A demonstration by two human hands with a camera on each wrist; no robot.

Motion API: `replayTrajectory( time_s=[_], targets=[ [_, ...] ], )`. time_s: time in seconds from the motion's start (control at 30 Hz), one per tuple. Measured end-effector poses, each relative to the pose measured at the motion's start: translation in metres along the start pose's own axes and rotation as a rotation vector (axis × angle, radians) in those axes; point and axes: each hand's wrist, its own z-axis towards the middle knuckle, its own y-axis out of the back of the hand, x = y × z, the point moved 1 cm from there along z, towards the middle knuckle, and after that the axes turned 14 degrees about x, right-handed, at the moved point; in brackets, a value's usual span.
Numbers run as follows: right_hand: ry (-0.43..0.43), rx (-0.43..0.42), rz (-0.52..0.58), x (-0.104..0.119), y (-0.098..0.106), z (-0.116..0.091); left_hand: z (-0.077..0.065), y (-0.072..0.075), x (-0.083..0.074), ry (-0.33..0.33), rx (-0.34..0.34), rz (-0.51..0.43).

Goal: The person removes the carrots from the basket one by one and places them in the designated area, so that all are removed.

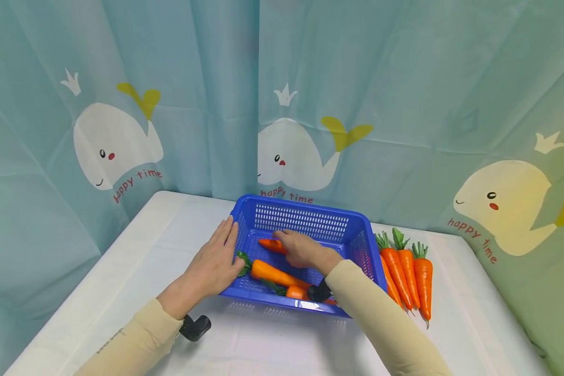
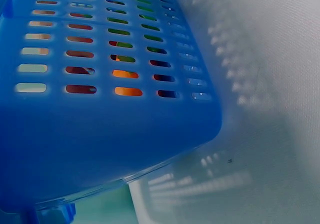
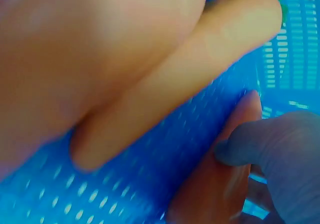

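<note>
A blue plastic basket (image 1: 301,304) with slotted walls stands on the table. My left hand (image 1: 218,261) rests on its left rim with the fingers extended; in the left wrist view only the outer basket wall (image 2: 110,134) shows. Inside the basket, my right hand (image 1: 302,249) grips an orange carrot (image 1: 271,245), whose tip sticks out to the left. The right wrist view has the thumb of my right hand (image 3: 290,159) pressed along that carrot (image 3: 207,194). Nearer the front wall lie another carrot (image 1: 278,273) with green leaves and a third one (image 1: 297,292), partly hidden.
Several carrots with green tops, one of them a carrot (image 1: 423,282) at the outer end, lie fanned on the white table (image 1: 258,344) against the basket's right side. A blue curtain (image 1: 207,94) with whale prints hangs behind the table.
</note>
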Motion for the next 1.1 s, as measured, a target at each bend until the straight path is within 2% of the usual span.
replayTrajectory(
  time_s=[0.17, 0.33, 0.63, 0.83, 1.1],
  targets=[
    [-0.051, 0.003, -0.03, -0.008, 0.002, -0.004, -0.001, 0.0, 0.001, 0.009, 0.006, -0.006],
    [-0.034, -0.041, -0.005, -0.011, 0.006, -0.009, -0.001, 0.0, 0.002, 0.006, 0.007, -0.007],
    [0.123, -0.23, -0.232, -0.015, 0.007, -0.016, -0.001, 0.0, 0.0, 0.001, 0.005, -0.012],
    [0.18, -0.259, -0.255, -0.013, 0.007, -0.021, 0.0, 0.0, -0.001, 0.002, 0.013, -0.019],
    [0.307, -0.345, -0.292, -0.005, 0.011, -0.029, 0.0, 0.0, -0.001, -0.004, 0.014, -0.01]
  ],
)
